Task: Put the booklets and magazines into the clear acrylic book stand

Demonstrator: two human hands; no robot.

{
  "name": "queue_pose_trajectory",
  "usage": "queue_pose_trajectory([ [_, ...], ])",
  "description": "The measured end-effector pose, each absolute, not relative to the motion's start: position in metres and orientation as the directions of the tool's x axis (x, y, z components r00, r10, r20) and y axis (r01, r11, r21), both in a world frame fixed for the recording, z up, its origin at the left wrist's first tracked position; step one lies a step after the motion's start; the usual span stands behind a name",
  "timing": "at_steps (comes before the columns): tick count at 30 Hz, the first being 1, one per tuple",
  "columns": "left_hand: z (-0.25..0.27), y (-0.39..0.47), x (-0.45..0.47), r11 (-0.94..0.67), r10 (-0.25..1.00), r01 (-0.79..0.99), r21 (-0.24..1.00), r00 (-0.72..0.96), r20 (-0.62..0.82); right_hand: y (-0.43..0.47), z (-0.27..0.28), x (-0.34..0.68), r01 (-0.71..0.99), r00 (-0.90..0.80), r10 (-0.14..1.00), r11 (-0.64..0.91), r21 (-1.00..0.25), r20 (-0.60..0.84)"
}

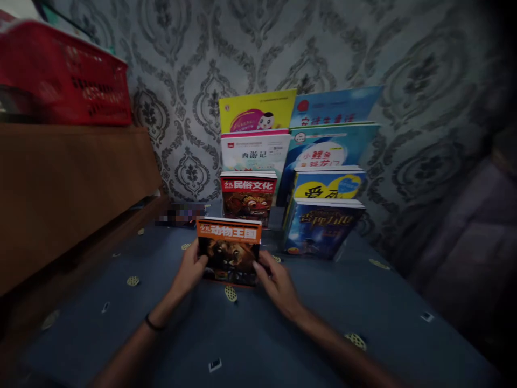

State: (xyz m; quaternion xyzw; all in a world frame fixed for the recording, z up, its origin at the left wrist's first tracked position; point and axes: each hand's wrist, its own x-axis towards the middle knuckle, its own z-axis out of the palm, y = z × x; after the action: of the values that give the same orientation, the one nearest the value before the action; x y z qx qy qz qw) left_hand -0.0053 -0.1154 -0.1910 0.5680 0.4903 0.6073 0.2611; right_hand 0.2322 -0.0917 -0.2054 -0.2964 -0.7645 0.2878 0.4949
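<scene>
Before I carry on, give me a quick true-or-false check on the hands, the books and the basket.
1. The left hand and right hand both hold the orange-topped book. True.
2. The red basket sits on the blue tabletop. False: the red basket is on the brown wooden furniture.
3. The tall yellow book stands behind the white book. True.
4. A black band circles the right wrist. False: the black band is on the left wrist.
</scene>
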Motion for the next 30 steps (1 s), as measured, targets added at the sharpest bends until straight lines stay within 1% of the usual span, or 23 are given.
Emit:
queue_pose_trajectory([
  [5, -0.183, -0.095, 0.012, -0.425, 0.867, 0.299, 0.854, -0.137, 0.48, -0.071, -0.204, 0.245, 0.27, -0.229, 0.803, 0.595, -0.757, 0.55],
  [8, -0.178, -0.082, 0.021, -0.44, 0.869, 0.33, 0.835, -0.076, 0.488, -0.066, -0.202, 0.25, 0.317, -0.161, 0.81, 0.584, -0.747, 0.564],
  [10, -0.176, -0.075, 0.026, -0.444, 0.867, 0.337, 0.83, -0.074, 0.494, -0.065, -0.201, 0.251, 0.339, -0.123, 0.806, 0.582, -0.739, 0.579],
  [15, -0.171, -0.061, 0.025, -0.484, 0.842, 0.32, 0.814, -0.083, 0.533, -0.059, -0.194, 0.248, 0.353, -0.114, 0.783, 0.608, -0.711, 0.612],
  [19, -0.159, -0.052, 0.018, -0.523, 0.815, 0.315, 0.792, -0.089, 0.573, -0.05, -0.177, 0.244, 0.384, -0.127, 0.755, 0.636, -0.67, 0.644],
  [22, -0.137, -0.045, 0.014, -0.561, 0.774, 0.333, 0.758, -0.114, 0.623, -0.043, -0.155, 0.24, 0.389, -0.15, 0.724, 0.67, -0.633, 0.674],
  [24, -0.118, -0.04, 0.013, -0.611, 0.721, 0.358, 0.706, -0.115, 0.683, -0.037, -0.136, 0.238, 0.381, -0.14, 0.683, 0.706, -0.597, 0.717],
  [27, -0.089, -0.03, 0.013, -0.691, 0.625, 0.39, 0.609, -0.101, 0.774, -0.027, -0.108, 0.235, 0.346, -0.095, 0.589, 0.775, -0.528, 0.802],
  [30, -0.07, -0.021, 0.014, -0.72, 0.587, 0.402, 0.566, -0.081, 0.805, -0.019, -0.088, 0.233, 0.331, -0.059, 0.504, 0.824, -0.46, 0.861],
])
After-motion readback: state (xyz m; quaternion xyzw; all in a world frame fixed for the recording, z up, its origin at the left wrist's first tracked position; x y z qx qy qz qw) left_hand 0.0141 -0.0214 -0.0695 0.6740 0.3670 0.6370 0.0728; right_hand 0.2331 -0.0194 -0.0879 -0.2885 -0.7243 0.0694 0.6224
